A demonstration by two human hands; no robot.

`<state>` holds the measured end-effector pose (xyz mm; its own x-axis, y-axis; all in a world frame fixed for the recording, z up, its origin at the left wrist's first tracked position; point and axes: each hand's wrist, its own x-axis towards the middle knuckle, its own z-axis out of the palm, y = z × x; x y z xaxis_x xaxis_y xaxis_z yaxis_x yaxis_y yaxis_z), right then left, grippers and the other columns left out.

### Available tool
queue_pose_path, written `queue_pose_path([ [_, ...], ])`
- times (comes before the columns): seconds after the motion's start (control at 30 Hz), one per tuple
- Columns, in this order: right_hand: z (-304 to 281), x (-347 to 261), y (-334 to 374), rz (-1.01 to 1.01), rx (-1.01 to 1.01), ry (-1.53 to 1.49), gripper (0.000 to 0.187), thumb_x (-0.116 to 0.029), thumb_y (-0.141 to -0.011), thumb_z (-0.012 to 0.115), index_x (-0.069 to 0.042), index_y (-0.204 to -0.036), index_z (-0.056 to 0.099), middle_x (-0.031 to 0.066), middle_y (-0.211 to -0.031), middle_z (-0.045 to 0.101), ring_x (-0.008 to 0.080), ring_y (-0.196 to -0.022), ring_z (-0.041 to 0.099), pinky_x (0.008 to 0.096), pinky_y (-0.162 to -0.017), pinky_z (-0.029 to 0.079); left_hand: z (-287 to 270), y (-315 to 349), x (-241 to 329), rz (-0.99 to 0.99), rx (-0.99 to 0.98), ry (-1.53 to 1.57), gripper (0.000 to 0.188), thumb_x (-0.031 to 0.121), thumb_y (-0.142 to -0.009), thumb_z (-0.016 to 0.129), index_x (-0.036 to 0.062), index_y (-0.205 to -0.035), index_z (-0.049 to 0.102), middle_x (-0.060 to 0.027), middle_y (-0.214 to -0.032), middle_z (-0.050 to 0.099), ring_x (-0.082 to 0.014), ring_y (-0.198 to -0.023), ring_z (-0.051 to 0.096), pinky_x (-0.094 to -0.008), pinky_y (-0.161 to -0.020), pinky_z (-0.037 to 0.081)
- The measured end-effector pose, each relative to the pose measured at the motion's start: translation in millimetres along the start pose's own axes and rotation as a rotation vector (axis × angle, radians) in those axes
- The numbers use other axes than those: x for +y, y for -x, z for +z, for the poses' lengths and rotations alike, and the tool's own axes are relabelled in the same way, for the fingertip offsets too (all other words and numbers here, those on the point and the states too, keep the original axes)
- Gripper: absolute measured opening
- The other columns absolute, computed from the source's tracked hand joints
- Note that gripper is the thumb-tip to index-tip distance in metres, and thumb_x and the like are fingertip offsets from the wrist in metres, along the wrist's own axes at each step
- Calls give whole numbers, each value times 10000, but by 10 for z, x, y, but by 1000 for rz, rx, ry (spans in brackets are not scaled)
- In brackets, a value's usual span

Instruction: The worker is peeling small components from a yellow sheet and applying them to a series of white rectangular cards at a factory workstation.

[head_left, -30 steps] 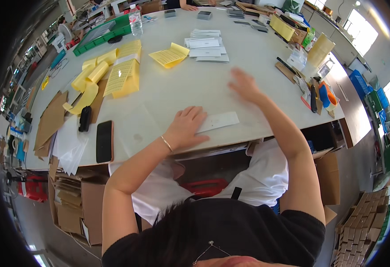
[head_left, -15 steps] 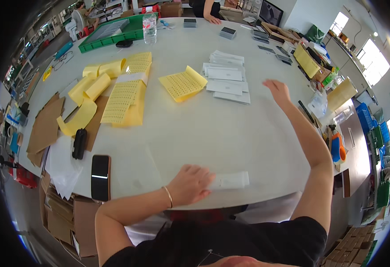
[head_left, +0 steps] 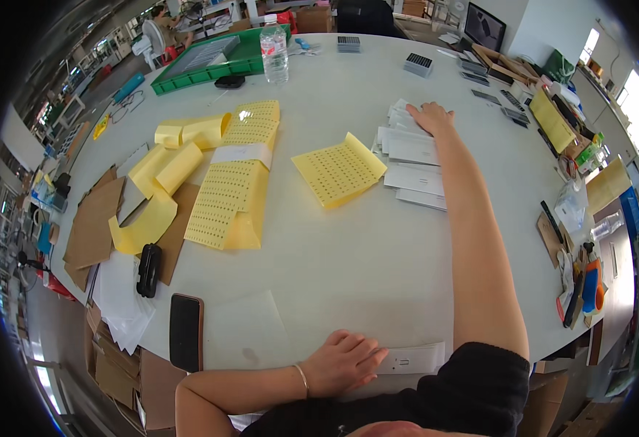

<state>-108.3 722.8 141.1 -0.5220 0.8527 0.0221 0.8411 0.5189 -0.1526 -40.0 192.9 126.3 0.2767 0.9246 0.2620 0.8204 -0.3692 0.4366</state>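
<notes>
Palm down near the table's front edge, my left hand (head_left: 341, 364) rests at the left end of a flat white packet (head_left: 418, 360) with small dark marks. The fingers lie fairly straight and touch that end, partly covering it. My right arm stretches far forward. At its end, my right hand (head_left: 430, 119) lies open over the far part of a pile of white packets (head_left: 413, 177), fingertips spread on it. The forearm hides the pile's right edge. Left of the pile lies a yellow label sheet (head_left: 340, 171) with one corner curled up.
More yellow label sheets (head_left: 228, 197) with a white band lie left, beside curled yellow strips (head_left: 175, 171). A phone (head_left: 187, 333) and black case (head_left: 148, 270) are near left. A water bottle (head_left: 274, 51) stands beside the green tray (head_left: 210, 71). Tools (head_left: 580, 288) lie at right.
My right hand has moved from beside the white packets onto their far part. My left hand remains at the near packet. The view has shifted, and another person's hand at the far edge is gone.
</notes>
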Motion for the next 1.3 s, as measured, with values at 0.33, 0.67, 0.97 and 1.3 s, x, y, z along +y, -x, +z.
queue_pose_path([
  [0.33, -11, -10, 709, -64, 50, 60, 649, -603, -872, 406, -83, -1189, 630, 117, -1314, 533, 278, -1213, 497, 543, -1021, 289, -19, -17, -25, 10, -2, 8, 522, 429, -831, 633, 63, -1187, 523, -100, -1118, 495, -268, -1023, 484, -417, -874, 386],
  [0.67, 13, -97, 1468, -104, 49, 52, 630, -573, -880, 400, -71, -1190, 621, 108, -1304, 539, 264, -1215, 491, 529, -1025, 287, 19, -41, 74, 38, 23, -110, 461, 320, -781, 707, 99, -1143, 527, -70, -1056, 518, -252, -973, 516, -402, -858, 404],
  [0.97, 75, 246, 1695, -129, 264, -346, 661, -633, -869, 398, -138, -1271, 574, 85, -1340, 514, 246, -1247, 461, 536, -1044, 255, -197, -345, -309, -80, 166, 72, 319, 283, -779, 725, 69, -992, 622, -111, -937, 580, -295, -905, 566, -384, -799, 466],
  [1.3, -345, 1093, 3453, -655, 196, -647, 272, -131, -823, 683, -100, -1093, 667, 86, -1166, 615, 207, -1100, 572, 349, -925, 447, -432, -302, -1531, -836, 907, 531, 176, 191, -847, 647, 31, -921, 644, -35, -813, 626, -138, -696, 581, -280, -658, 480],
])
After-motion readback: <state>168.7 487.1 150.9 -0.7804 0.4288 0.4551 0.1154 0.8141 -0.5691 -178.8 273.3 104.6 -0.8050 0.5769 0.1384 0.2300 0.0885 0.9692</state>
